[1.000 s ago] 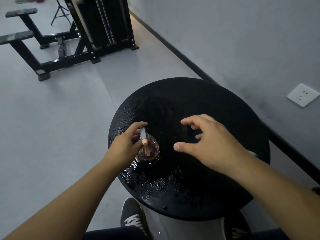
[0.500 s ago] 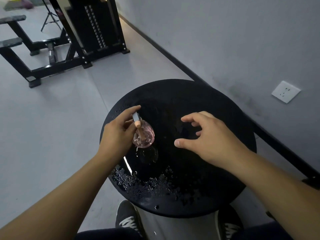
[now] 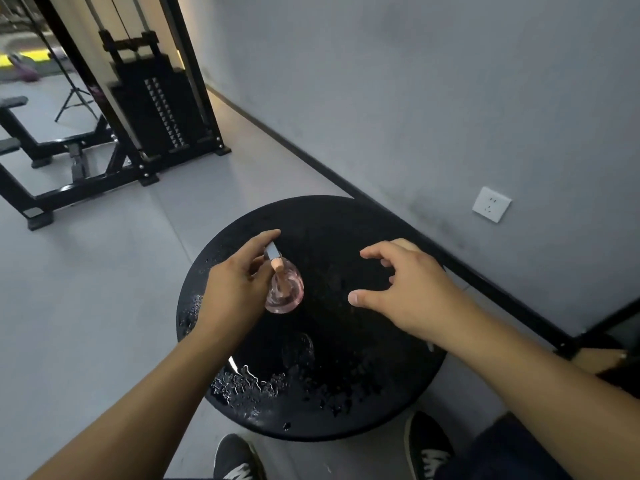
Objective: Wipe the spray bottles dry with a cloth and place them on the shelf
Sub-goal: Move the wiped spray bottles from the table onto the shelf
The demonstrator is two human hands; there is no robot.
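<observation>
A small clear pink spray bottle with a peach nozzle and silver cap hangs just above the round black table. My left hand grips it by the top, fingers curled round the nozzle. My right hand hovers over the table's right half, fingers spread and relaxed, holding nothing. Water drops cover the table's near-left part. No cloth or shelf is in view.
A grey wall with a white socket runs along the right. A black weight machine and bench frame stand at the back left on the grey floor. My shoes show under the table's near edge.
My left hand has lifted the pink bottle off the wet table. The view has tilted up, showing more of the room. The right hand stays hovering, fingers spread.
</observation>
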